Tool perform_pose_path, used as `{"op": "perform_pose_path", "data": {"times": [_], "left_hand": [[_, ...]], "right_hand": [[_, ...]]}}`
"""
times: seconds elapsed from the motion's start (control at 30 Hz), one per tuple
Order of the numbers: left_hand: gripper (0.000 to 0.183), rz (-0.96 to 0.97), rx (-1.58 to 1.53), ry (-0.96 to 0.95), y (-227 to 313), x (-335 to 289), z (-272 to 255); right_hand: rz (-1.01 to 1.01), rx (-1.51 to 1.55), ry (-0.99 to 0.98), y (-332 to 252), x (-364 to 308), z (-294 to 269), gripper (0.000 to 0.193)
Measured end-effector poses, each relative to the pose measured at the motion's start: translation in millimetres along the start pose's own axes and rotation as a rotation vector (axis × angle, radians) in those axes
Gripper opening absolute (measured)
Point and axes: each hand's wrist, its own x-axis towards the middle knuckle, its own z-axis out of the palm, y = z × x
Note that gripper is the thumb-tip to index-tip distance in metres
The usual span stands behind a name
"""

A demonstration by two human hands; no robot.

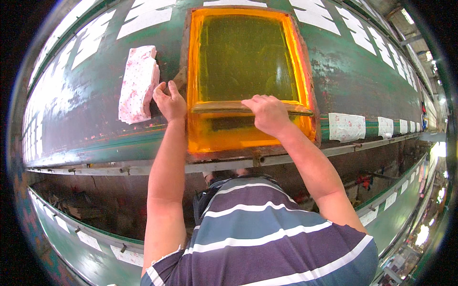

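A screen-printing frame (309,90) with an orange border and dark olive mesh lies on the long green table in front of me. My right hand (270,113) is closed on a squeegee (219,109), a long wooden bar lying crosswise over the near part of the screen. My left hand (171,101) is beside the frame's left edge, fingers apart and holding nothing that I can see. A small wooden piece (180,77) sticks out from the frame just past its fingertips. Left of that hand lies a stack of white cloth pieces (136,85) with small reddish prints.
Printed white pieces (347,127) lie in a row along the near edge to the right. White sheets (312,15) line the table's far side. A metal rail (143,168) runs along the near edge. Behind me stands another green table (71,245) with white pieces.
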Motion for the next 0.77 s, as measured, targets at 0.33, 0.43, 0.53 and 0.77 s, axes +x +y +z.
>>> {"op": "perform_pose_path", "data": {"times": [0.33, 0.43, 0.53, 0.77], "left_hand": [[0.046, -0.110, 0.071, -0.037, -1, 3, -3], [0.049, -0.108, 0.115, -0.061, -3, 1, -2], [0.058, -0.075, 0.134, -0.088, -2, 6, -4], [0.066, -0.080, 0.053, -0.165, -5, 3, 8]], "right_hand": [[-0.236, 0.014, -0.126, 24, -42, -17, 0.024], [-0.179, -0.012, -0.100, 10, -73, -14, 0.014], [-0.131, -0.032, -0.058, -13, -89, -8, 0.012], [-0.067, -0.012, -0.058, -30, -114, -12, 0.036]]}}
